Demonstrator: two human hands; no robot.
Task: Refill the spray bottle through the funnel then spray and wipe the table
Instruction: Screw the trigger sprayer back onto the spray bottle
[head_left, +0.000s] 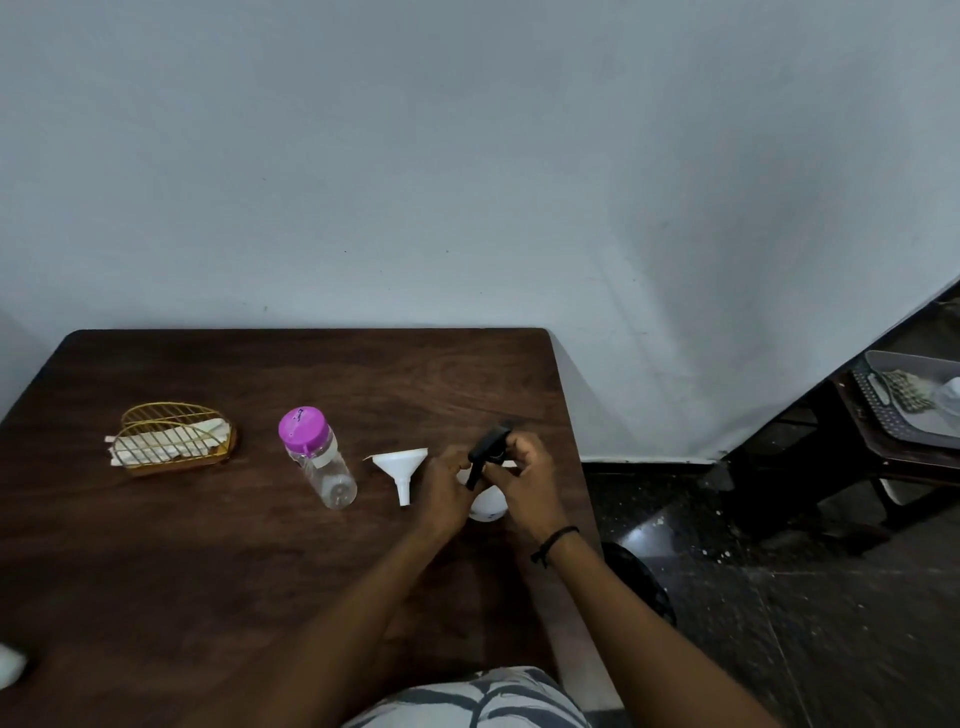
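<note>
Hands meet lower centre-right of frame: left hand (445, 488) curls round the white spray bottle (488, 506), right hand (519, 470) pinches its black head (491, 447). Likely unscrewing, so brace the bottle, twist only the collar. Funnel (402, 465) lies just left, purple-capped bottle (317, 457) beyond.

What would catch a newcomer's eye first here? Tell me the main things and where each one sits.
The two hands stand out first: the left hand and the right hand meet over a white spray bottle with a black trigger head, near the right edge of the dark wooden table. Left of them a white funnel stands mouth-up, then a clear bottle with a purple cap, and furthest left a gold wire holder.
</note>
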